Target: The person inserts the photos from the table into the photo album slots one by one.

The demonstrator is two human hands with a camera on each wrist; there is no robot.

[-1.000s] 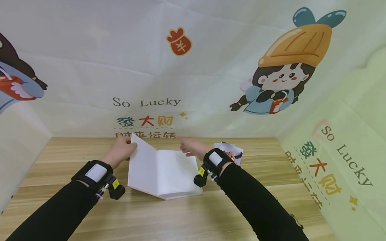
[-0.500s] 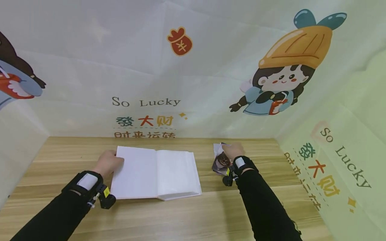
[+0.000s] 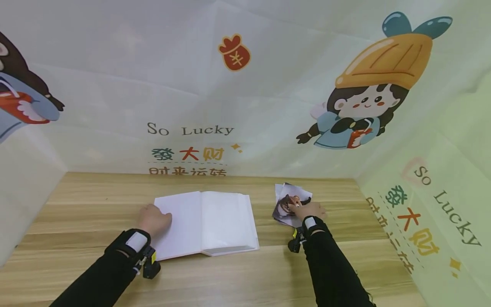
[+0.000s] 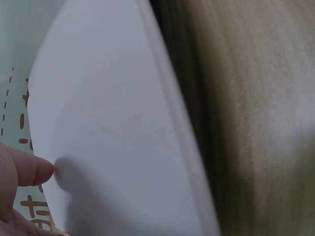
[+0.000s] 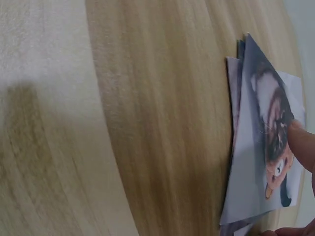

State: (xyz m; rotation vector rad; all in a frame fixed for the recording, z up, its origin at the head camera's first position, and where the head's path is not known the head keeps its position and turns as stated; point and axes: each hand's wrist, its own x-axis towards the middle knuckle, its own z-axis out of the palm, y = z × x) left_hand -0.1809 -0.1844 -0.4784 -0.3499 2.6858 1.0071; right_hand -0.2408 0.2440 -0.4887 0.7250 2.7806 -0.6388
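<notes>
A book-like album with blank white pages (image 3: 225, 221) lies open on the wooden table. At its left edge my left hand (image 3: 153, 221) grips the cover (image 3: 183, 224), thumb on the white inner face. In the left wrist view the thumb (image 4: 37, 169) casts a shadow on that face; the other fingers are mostly hidden. To the right lies a small loose stack of photos (image 3: 285, 215), the top photo (image 5: 258, 142) showing an animal-like picture. My right hand (image 3: 312, 209) pinches the stack, its thumb (image 5: 302, 140) over the picture and other fingertips low at the edge.
Bare wood tabletop (image 3: 230, 281) runs in front of the album and between it and the photos. A printed white cloth backdrop (image 3: 268, 106) rises behind the table and along both sides. Each wrist wears a black strap with a small camera.
The left cover has come down from raised to nearly flat, my left hand still on it. My right hand has left the white page and moved right to the photos.
</notes>
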